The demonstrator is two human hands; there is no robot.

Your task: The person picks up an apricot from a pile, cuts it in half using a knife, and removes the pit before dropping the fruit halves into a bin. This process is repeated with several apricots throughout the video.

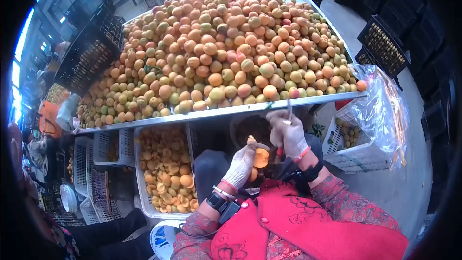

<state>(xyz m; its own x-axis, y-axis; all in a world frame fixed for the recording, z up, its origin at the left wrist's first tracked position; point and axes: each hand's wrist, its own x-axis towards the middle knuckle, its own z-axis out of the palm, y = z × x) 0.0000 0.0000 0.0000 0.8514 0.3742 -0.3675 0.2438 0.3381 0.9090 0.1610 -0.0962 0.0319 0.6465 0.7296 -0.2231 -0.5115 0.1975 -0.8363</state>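
My left hand (243, 163), in a pale work glove, is closed on a cut apricot (261, 158), whose orange flesh faces outward at the fingers. Just below it shows another orange piece, partly hidden by the hand. To the right and slightly higher, my gloved right hand (289, 137) is closed around a slim knife (290, 109); its thin metal part points up past the fist, and its exact shape is blurred. Both hands are apart, over my lap. Behind them is a dark round container (236, 127), mostly in shadow.
A metal-edged table (231, 114) heaped with whole apricots (216, 53) spans the front. Beneath it at left, a white crate (139, 183) holds apricot halves (168, 178). A plastic bag (380, 110) hangs at the right corner above another crate (358, 159). Someone's arm (21, 163) is at far left.
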